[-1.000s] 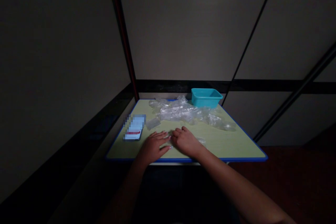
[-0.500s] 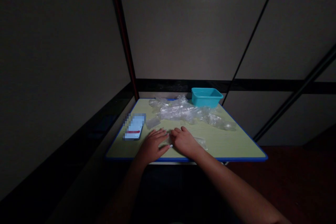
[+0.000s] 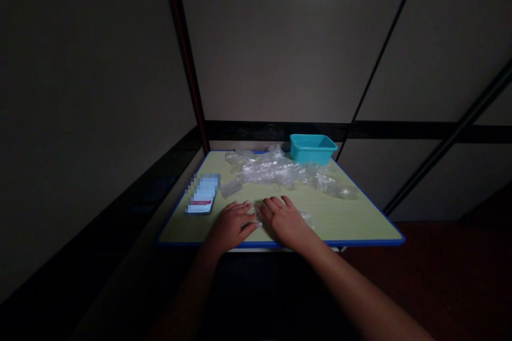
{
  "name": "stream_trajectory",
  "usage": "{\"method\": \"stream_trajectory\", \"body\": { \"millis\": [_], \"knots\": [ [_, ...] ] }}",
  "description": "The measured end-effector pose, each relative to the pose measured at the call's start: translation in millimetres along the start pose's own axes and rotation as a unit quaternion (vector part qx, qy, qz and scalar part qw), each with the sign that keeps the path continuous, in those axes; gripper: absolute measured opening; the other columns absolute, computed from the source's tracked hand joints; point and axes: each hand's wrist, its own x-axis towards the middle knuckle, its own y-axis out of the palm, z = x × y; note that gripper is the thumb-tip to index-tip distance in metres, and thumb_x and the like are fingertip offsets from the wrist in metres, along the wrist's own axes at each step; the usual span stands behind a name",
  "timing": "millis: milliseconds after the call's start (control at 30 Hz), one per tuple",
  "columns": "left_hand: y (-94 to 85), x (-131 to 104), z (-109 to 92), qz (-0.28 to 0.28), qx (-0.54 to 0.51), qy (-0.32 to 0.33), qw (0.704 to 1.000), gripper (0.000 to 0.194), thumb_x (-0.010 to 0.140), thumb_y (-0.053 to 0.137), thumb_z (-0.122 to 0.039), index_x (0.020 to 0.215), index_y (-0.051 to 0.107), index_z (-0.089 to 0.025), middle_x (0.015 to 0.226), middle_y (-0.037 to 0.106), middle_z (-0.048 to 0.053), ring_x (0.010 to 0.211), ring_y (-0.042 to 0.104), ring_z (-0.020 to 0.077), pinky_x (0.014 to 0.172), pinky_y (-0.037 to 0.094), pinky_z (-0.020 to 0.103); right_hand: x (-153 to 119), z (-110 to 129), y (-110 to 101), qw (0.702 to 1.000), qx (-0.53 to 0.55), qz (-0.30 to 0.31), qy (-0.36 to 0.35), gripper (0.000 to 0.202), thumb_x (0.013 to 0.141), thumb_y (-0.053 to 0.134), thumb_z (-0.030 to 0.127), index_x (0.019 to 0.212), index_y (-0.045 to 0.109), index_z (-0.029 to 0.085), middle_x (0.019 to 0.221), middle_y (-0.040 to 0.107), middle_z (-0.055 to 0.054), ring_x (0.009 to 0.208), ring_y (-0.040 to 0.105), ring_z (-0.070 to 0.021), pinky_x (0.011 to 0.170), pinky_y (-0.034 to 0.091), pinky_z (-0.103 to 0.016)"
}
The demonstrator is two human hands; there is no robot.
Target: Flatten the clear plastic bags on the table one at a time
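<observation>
Near the table's front edge, my left hand (image 3: pixel 232 226) rests palm down with its fingers spread, its fingertips at a small clear plastic bag (image 3: pixel 307 218). My right hand (image 3: pixel 285 222) lies flat over the middle of that bag, fingers apart, hiding most of it. Only the bag's right end and a bit between my hands show. Beyond my hands, a heap of crumpled clear plastic bags (image 3: pixel 276 170) stretches across the back of the table. A small flat clear piece (image 3: pixel 231 188) lies to the left of the heap.
A turquoise plastic basket (image 3: pixel 312 150) stands at the table's back right. At the left edge lies a phone (image 3: pixel 203 194) with a lit, blurred screen. The pale green table (image 3: pixel 348 224) has a blue rim and stands close to wall panels.
My right hand has gone from curled to flatter, with its fingers spread, and has shifted slightly right over the small bag. My left hand has barely moved.
</observation>
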Motion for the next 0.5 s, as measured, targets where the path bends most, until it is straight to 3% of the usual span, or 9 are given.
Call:
{"method": "stream_trajectory", "body": {
  "millis": [100, 233, 500],
  "knots": [
    [-0.1, 0, -1, -0.001, -0.002, 0.002, 1.0, 0.021, 0.087, 0.056, -0.033, 0.098, 0.072, -0.025, 0.118, 0.066, 0.009, 0.115, 0.057, 0.0263, 0.101, 0.039, 0.049, -13, 14, 4, 0.998, 0.049, -0.024, 0.022, 0.043, 0.095, 0.036, 0.02, 0.137, 0.042, 0.014, 0.139, 0.046, -0.014, 0.127, 0.039, -0.0247, 0.108, 0.021, -0.051],
    [2.0, -1, 2, -0.003, 0.005, 0.006, 1.0, 0.023, 0.086, 0.057, -0.032, 0.102, 0.071, -0.023, 0.118, 0.066, 0.011, 0.115, 0.057, 0.0271, 0.1, 0.04, 0.049, -23, 27, 13, 0.991, 0.097, -0.022, 0.085, 0.055, 0.096, 0.033, 0.036, 0.144, 0.029, 0.011, 0.148, 0.034, -0.014, 0.137, 0.027, -0.0241, 0.113, 0.01, -0.051],
    [5.2, -1, 6, -0.017, 0.006, 0.022, 1.0, 0.025, 0.086, 0.056, -0.032, 0.105, 0.071, -0.024, 0.117, 0.066, 0.011, 0.115, 0.058, 0.0268, 0.098, 0.042, 0.048, -33, 16, 22, 0.986, 0.111, 0.013, 0.126, 0.06, 0.095, 0.031, 0.046, 0.146, 0.027, 0.014, 0.149, 0.03, -0.012, 0.139, 0.025, -0.0233, 0.113, 0.0, -0.052]
  ]
}}
